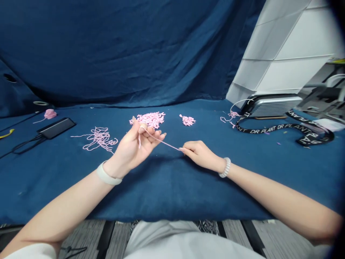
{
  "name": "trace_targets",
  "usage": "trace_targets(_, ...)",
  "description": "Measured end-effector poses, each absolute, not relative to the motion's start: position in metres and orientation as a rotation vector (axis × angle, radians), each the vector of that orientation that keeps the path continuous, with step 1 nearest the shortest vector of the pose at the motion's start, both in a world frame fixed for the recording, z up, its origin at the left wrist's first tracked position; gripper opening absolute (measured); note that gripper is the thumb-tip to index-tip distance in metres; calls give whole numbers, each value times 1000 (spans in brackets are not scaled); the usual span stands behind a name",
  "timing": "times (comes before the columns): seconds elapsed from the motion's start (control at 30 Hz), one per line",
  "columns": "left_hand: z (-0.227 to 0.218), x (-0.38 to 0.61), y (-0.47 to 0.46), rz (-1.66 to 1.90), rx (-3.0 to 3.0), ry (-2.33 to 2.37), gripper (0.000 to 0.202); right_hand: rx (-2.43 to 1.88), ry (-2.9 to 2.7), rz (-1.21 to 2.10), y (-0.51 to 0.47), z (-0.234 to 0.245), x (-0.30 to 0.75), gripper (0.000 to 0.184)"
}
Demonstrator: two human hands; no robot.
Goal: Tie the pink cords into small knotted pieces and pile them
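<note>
A thin pink string (164, 142) runs taut between both hands above the blue cloth-covered table (167, 187). My left hand (134, 145) is raised, palm toward me, with the string looped round its fingers and pinched at the top. My right hand (198, 154) rests lower to the right, its fingertips pinched shut on the string's other end. Behind the hands lie a pile of short pink string pieces (151, 118), a smaller pink heap (188, 120) and a loose pink tangle (98, 138).
A black phone (56, 128) with a cable lies at the left, near a small pink ball of string (50, 114). At the right are a black lanyard printed DR PLANT (280, 128) and a silver case (269, 105). A blue cloth hangs behind.
</note>
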State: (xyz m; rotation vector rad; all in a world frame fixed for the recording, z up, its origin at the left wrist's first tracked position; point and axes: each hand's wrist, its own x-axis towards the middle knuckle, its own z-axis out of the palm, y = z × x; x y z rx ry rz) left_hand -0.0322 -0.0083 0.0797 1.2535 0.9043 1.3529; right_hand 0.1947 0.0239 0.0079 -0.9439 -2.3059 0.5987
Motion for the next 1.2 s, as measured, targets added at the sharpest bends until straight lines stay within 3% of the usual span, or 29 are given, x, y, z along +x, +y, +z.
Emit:
trace_targets(0.23,68,-39,0,1373,985,794,29,-981,-2094,627,10,21,218,35)
trace_targets(0.43,50,-61,21,1395,891,772,6,-878,-1862,976,19,25,227,34)
trace_targets(0.67,28,-45,20,1274,873,935,20,-636,-1820,1263,-1,38,227,51)
trace_targets(0.9,14,-32,15,1185,986,1035,26,-303,-1560,1683,-6,33,221,41)
trace_targets(1.03,11,-29,12,1130,1594,1226,26,-502,-1630,1526,4,23,219,40)
trace_targets(1.2,6,-7,14,784,2733,1053,33,-708,-1946,886,-10,29,195,25)
